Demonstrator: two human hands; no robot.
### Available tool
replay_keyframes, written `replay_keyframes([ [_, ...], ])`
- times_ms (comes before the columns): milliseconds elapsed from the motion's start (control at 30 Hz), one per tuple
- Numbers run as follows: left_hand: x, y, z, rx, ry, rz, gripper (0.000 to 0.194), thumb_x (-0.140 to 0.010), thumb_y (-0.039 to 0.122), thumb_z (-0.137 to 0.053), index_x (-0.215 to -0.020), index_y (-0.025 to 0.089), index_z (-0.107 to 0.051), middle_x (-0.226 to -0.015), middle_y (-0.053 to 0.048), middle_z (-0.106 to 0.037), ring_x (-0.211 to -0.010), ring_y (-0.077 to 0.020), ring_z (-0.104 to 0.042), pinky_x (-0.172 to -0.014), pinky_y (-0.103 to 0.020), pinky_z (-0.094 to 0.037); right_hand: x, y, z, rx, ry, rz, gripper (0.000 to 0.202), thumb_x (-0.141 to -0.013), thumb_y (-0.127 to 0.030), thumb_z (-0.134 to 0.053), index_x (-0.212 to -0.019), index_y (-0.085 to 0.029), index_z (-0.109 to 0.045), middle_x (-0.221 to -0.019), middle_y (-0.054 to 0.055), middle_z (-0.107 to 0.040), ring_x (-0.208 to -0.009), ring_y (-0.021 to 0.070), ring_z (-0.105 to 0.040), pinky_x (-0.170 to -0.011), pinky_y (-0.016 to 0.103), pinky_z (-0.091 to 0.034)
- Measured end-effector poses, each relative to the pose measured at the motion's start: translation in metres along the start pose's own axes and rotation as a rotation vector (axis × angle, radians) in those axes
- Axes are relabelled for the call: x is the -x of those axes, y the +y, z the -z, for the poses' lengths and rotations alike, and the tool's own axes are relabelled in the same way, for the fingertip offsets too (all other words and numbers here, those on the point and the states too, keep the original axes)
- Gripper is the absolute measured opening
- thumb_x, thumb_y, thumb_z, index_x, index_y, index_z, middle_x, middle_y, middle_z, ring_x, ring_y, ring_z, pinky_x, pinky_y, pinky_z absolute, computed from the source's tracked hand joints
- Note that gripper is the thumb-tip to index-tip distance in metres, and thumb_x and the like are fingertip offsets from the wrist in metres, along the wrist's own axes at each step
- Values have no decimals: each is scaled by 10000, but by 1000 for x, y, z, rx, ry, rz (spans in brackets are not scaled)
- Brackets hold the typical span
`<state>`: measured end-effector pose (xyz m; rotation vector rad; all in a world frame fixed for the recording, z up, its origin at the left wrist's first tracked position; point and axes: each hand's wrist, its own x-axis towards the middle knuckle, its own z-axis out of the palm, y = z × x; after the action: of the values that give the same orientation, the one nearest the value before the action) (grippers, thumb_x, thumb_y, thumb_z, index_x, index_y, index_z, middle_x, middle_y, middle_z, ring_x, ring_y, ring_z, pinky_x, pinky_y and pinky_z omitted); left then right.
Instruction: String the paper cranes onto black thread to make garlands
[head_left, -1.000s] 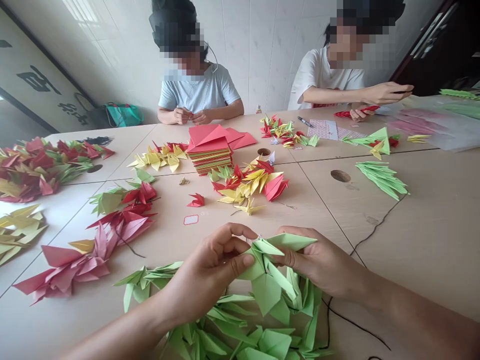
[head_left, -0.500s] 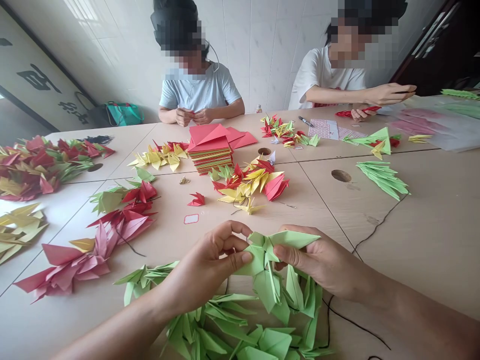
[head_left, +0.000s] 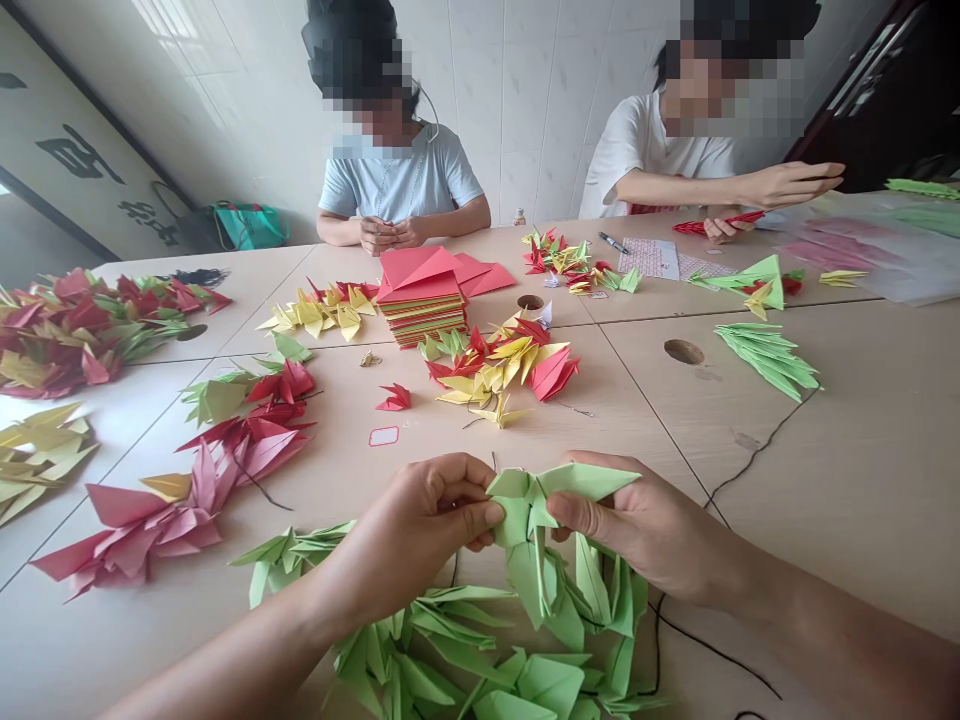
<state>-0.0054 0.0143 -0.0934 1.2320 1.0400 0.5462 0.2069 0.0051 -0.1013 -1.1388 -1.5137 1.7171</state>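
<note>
Between my two hands is a green folded paper crane (head_left: 517, 500), raised over the near part of the table. My left hand (head_left: 439, 510) pinches its left side between thumb and fingers. The crane's right wing is gripped by my right hand (head_left: 622, 520), thumb on top and fingers mostly hidden behind. Below it hang and lie several more green paper cranes (head_left: 450, 640), strung in a curved chain. A black thread (head_left: 712, 650) runs out from the chain to the right across the table.
Strung pink and red cranes (head_left: 217, 470) lie to the left, before a large mixed pile (head_left: 90, 325). Ahead are yellow and red cranes (head_left: 495, 370) and a stack of coloured paper (head_left: 424, 300). Two people sit opposite. Folded green strips (head_left: 769, 355) rest at right.
The fingers of my left hand have curled closer at the crane's left side, and its left wing has folded in. My right hand has barely moved.
</note>
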Motion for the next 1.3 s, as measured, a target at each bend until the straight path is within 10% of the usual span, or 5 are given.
replay_keyframes([
  [1300, 4, -7, -7, -84, -15, -150, 390, -868, 430, -561, -596, 167, -469, -563, 54, -347, -531, -80, -295, -486, -215, -258, 2, -4, -9, 150, -36, 73, 404, -865, -558, -547, -688, -206, -456, -624, -54, -347, -560, 98, -313, -501, 225, -301],
])
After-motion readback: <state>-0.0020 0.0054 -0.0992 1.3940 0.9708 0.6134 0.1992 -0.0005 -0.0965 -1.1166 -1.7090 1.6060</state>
